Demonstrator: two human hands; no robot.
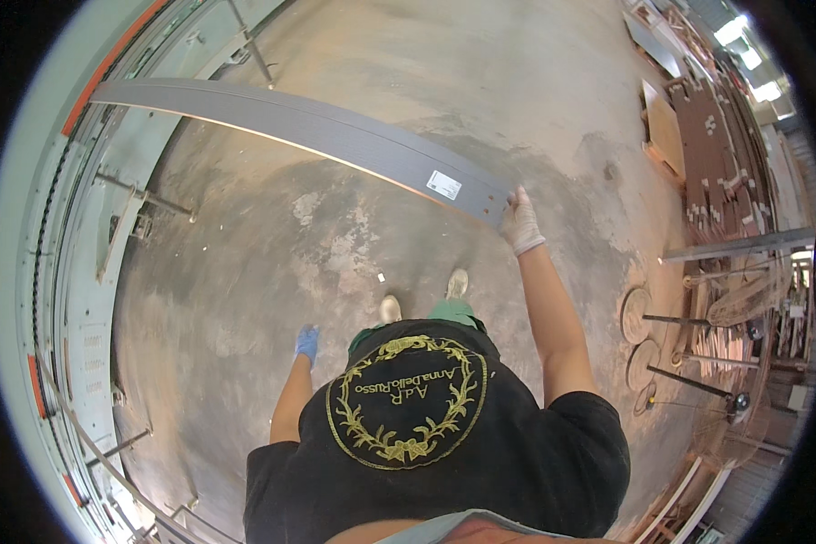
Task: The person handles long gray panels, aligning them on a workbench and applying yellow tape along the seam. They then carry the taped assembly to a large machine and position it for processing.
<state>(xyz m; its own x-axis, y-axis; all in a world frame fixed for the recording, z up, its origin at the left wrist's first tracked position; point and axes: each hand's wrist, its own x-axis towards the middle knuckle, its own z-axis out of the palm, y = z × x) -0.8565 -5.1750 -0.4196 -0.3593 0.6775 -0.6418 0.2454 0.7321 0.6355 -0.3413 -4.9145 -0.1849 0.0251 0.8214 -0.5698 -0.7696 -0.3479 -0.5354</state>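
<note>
A long grey board (335,127) with a white label (443,185) near its right end slants across the view. My right hand (521,223), in a white glove, is closed round the right end of this board, beside a few small brown marks or holes. The board's far left end reaches the edge of the pale green machine (72,236); exactly how it rests there is hard to make out. Low at my left side hangs my left hand (307,344) in a blue glove, apart from the board. Its fingers look loosely stretched, and nothing shows in them.
The machine runs along the left with a chain, orange strips and metal rods (145,196) jutting out. On the right lie stacked brown boards (712,163), a tan panel (664,134) and stands with round bases (636,313). Small scraps dot the concrete floor (381,72).
</note>
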